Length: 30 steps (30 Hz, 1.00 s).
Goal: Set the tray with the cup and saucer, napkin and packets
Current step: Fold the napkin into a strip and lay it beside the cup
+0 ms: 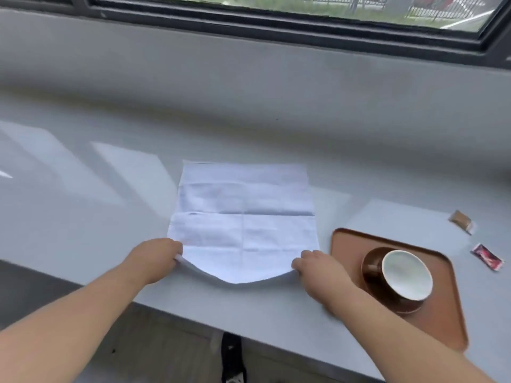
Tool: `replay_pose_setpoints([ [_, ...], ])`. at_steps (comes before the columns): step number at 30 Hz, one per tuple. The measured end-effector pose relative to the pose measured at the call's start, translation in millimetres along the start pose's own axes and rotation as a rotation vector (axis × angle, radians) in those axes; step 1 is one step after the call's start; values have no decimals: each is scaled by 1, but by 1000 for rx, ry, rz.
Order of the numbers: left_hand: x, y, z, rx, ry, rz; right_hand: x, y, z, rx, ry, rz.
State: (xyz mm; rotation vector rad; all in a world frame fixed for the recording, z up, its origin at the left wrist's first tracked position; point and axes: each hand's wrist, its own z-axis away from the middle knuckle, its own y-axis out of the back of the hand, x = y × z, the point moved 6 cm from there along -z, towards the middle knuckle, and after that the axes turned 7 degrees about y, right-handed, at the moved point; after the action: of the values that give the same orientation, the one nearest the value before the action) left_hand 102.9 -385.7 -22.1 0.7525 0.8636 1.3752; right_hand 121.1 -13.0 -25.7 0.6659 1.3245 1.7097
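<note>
A white napkin (243, 217) lies unfolded and creased on the grey counter. My left hand (154, 257) pinches its near left corner and my right hand (318, 268) pinches its near right corner, lifting the near edge so it sags in the middle. To the right sits a brown tray (448, 313) holding a brown saucer (372, 272) with a brown cup (406, 275), white inside, on it. Off the tray to the right lie a brown packet (462, 221) and a red packet (488, 257).
The grey counter (110, 189) runs under a dark-framed window (276, 20). Its front edge runs diagonally below my forearms, with wooden floor (154, 352) and a dark object (233, 357) beneath it.
</note>
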Motion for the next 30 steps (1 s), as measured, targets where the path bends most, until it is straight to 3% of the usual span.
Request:
replay_pose_setpoints([
  [3,-12,-17,11,-35,91,180,4,-13,7,-43,-62,-107],
  [9,-38,24,-13,95,217,533,53,37,-32,155,-304,-376],
  [14,-56,66,-72,147,253,869,94,83,-96,215,-415,-534],
  [24,-75,106,-215,53,222,895,172,99,-215,185,-564,-626],
  [30,-75,105,-258,100,242,655,194,72,-250,158,-603,-519],
])
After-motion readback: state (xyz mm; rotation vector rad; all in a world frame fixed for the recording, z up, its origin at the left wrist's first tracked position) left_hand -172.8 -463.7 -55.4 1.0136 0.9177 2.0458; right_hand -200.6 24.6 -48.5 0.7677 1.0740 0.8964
